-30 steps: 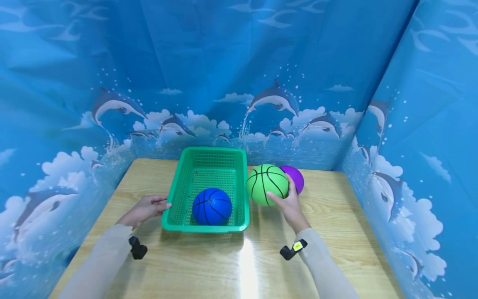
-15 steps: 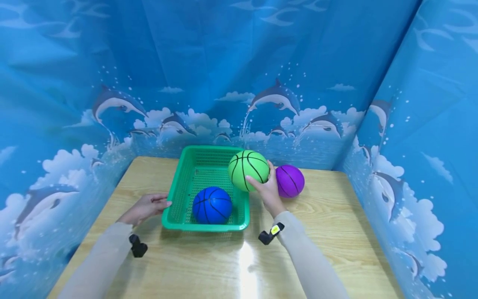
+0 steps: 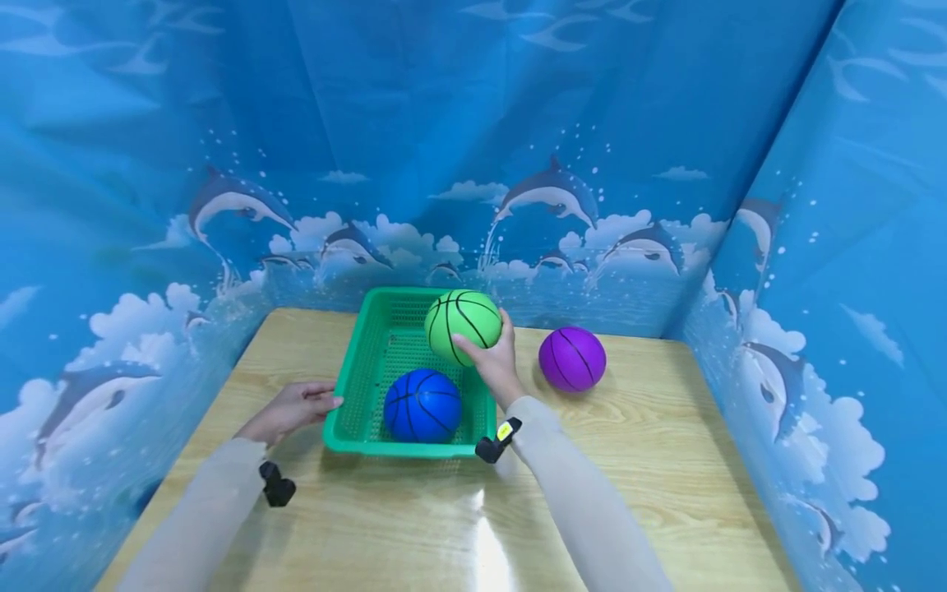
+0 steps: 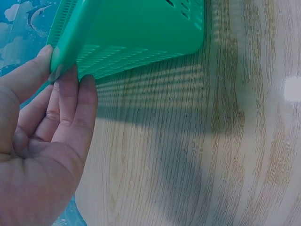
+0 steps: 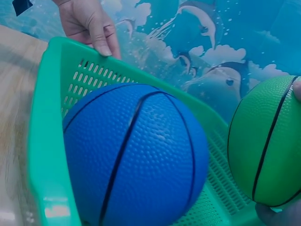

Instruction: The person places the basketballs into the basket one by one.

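A green plastic basket (image 3: 342, 450) with slotted walls stands on the table, and a blue toy basketball (image 3: 422, 405) lies in its near part. My left hand (image 3: 293, 409) pinches the basket's left rim between thumb and fingers, as the left wrist view shows at the rim (image 4: 70, 42). My right hand (image 3: 494, 362) grips a light green toy basketball (image 3: 460, 322) from its right side, holding it above the far right part of the basket. In the right wrist view the green ball (image 5: 268, 141) is apart from the blue ball (image 5: 136, 155).
A purple toy basketball (image 3: 572, 359) sits on the wooden table (image 3: 651, 460), to the right of the basket. Blue curtains (image 3: 444, 123) printed with dolphins and clouds enclose the table at the back and sides.
My right hand has carried the green ball leftward, from beside the basket to over it, and the purple ball now shows whole. My left hand has stayed on the rim.
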### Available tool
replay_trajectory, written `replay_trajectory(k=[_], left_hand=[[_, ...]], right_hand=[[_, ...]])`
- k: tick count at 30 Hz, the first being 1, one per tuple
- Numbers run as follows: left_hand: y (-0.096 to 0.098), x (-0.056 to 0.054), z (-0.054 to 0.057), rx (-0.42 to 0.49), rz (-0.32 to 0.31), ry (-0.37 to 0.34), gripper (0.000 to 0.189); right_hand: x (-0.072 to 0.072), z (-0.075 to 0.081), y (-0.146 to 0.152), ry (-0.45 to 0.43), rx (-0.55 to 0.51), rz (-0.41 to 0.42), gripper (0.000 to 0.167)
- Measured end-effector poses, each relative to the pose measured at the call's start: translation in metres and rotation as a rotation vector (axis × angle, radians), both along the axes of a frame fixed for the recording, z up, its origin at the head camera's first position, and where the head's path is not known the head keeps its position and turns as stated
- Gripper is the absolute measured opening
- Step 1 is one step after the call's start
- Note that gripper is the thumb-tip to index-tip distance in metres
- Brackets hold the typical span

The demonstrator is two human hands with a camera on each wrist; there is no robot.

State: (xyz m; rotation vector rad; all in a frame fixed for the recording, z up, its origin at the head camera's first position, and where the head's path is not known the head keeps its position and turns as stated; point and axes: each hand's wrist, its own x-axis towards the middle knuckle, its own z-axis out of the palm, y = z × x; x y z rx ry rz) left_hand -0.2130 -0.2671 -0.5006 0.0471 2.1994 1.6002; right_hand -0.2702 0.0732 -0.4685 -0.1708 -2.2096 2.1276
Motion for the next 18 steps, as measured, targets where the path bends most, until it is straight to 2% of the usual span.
replay_trajectory(k=[9,18], left_hand=[[0.000,0.002,-0.002,0.019,-0.007,-0.020,0.070],[0.000,0.002,0.000,-0.005,-0.010,-0.004,0.070]], right_hand=[[-0.004,-0.009,-0.016,-0.004,0.143,-0.013,0.108],[-0.009,-0.016,-0.025,0.013,0.185,-0.024,0.107]])
